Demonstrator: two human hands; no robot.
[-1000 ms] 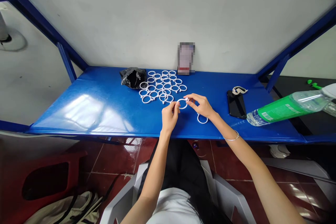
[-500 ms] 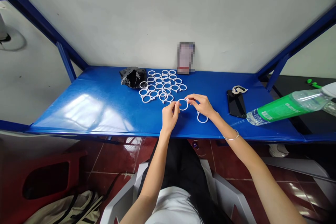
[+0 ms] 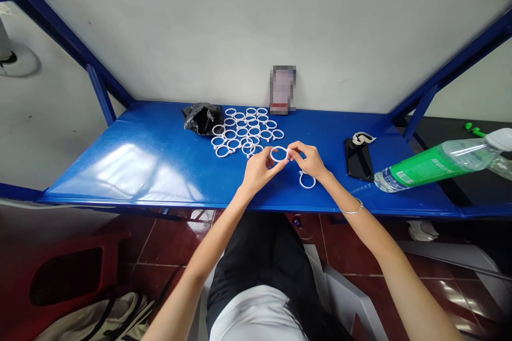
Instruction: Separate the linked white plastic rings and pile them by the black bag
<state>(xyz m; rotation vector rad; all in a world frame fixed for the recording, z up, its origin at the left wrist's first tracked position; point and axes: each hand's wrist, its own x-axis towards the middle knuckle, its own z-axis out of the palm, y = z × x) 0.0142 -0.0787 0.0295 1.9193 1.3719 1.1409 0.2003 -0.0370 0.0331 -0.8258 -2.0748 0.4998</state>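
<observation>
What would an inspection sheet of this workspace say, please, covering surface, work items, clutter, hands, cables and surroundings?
Surface: blue table, glare at its left.
Work items: cluster of white rings, some overlapping; one loose ring nearer the front edge; one held ring.
Clutter: crumpled black bag, dark phone, green-labelled bottle, pixelated upright item by the wall.
Hands: left hand and right hand both grip the held ring.
Cables: nothing seen on the table.
Surroundings: pale wall behind, reddish tiled floor below.
</observation>
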